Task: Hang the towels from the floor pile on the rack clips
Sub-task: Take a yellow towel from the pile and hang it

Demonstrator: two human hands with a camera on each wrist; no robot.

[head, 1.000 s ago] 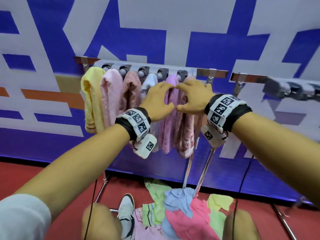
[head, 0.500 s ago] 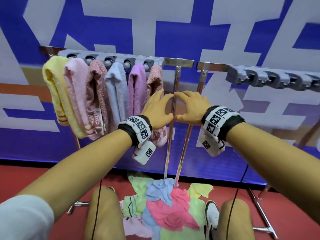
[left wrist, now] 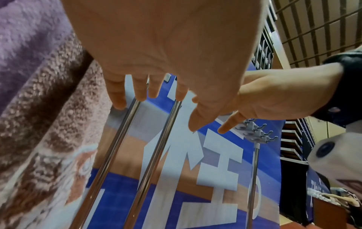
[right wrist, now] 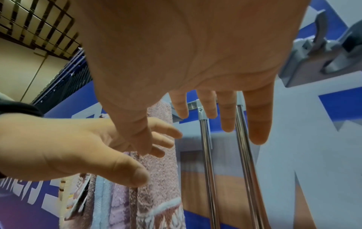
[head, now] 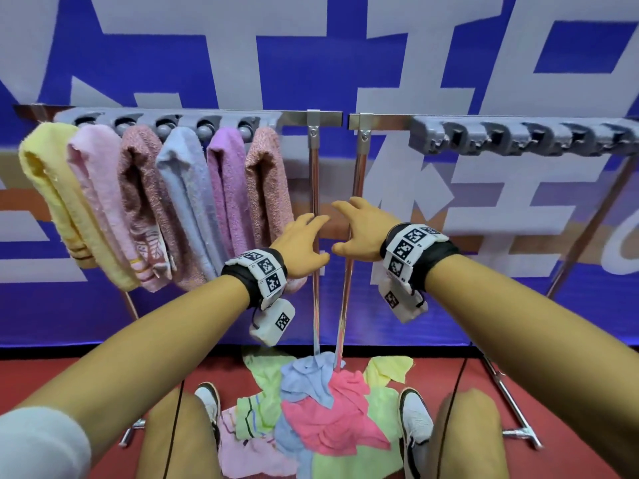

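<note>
1. Behind everything ran a blue-and-white banner wall, with red floor (head: 570, 392) below it. From the head view I read the progress. Six towels hung from the left rack clips (head: 166, 122) at about ten o'clock: yellow, pink, mottled rose, pale blue, purple, and a salmon towel (head: 266, 181) nearest the middle. The right rack clips (head: 518, 138) at two o'clock held nothing. The floor pile (head: 321, 420) lay at six o'clock between my shoes, with a good many cloths left in it. I judged the task roughly half done, the right rack being the part left.

2. In the same view my left hand (head: 301, 247) and right hand (head: 359, 233) hovered near centre, fingers spread, holding nothing. They sat just in front of the two chrome posts (head: 315, 202).

3. My left wrist view showed what the head view could not. I saw the open palm (left wrist: 166, 38) from below, bare of cloth, with the salmon towel (left wrist: 49, 124) close at nine o'clock. I could not tell whether they touched. The right hand (left wrist: 274, 96) showed at three o'clock.

4. My right wrist view gave the underside of the right hand (right wrist: 195, 46), fingers (right wrist: 256, 117) straight and apart. One empty clip (right wrist: 323, 46) stood close at two o'clock, and the left hand (right wrist: 68, 147), relaxed, was at nine o'clock. The pile appeared in neither wrist view.
</note>
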